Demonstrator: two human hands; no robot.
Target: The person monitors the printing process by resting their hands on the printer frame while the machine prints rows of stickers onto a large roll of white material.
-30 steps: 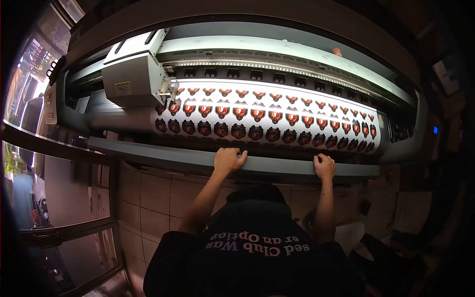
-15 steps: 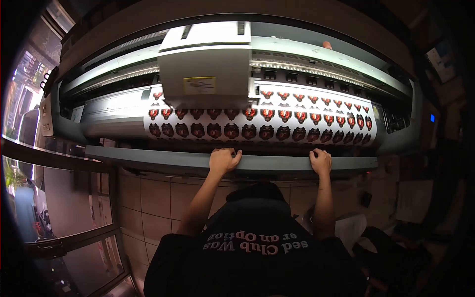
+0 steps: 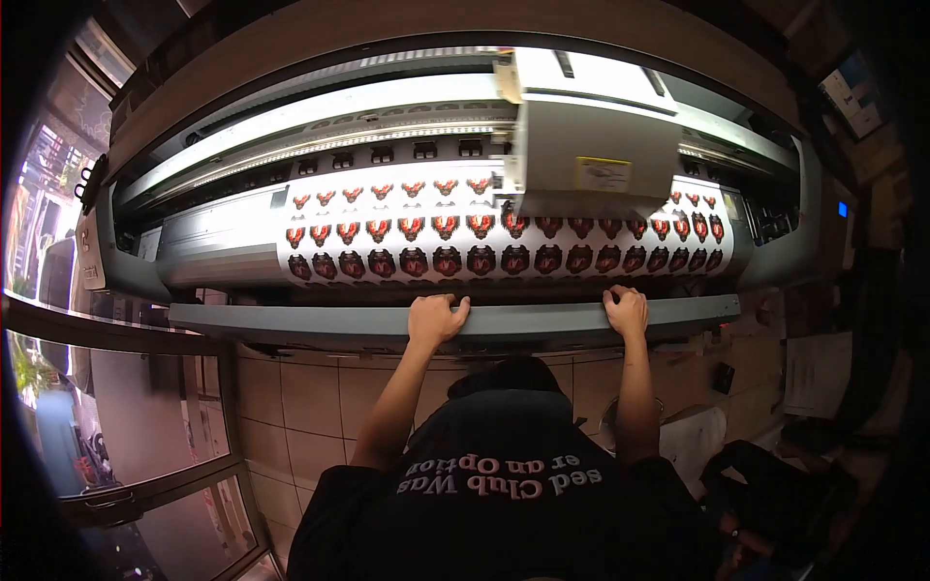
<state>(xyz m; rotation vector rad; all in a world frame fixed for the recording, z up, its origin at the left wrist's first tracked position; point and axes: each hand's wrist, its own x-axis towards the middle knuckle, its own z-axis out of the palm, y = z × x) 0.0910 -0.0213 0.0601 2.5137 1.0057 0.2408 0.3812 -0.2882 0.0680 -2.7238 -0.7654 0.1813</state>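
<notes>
Both hands rest on the long grey front bar of a wide-format printer. My left hand has its fingers curled over the bar's top edge, thumb to the right. Farther right, my right hand grips the same bar in a similar way; the fingertips of both are hidden behind it. Beyond the bar lies a white printed sheet with rows of red and black emblems. Above the sheet's right half stands the printer's pale carriage, which covers some emblems.
A glass door with a metal frame is at the left. Tiled floor shows below the bar. At the lower right, another person's dark clothing is dimly visible. A small blue display glows on the printer's right end.
The carriage has moved from left of centre to the right across the sheet, uncovering emblems on the left. Both hands stay on the bar.
</notes>
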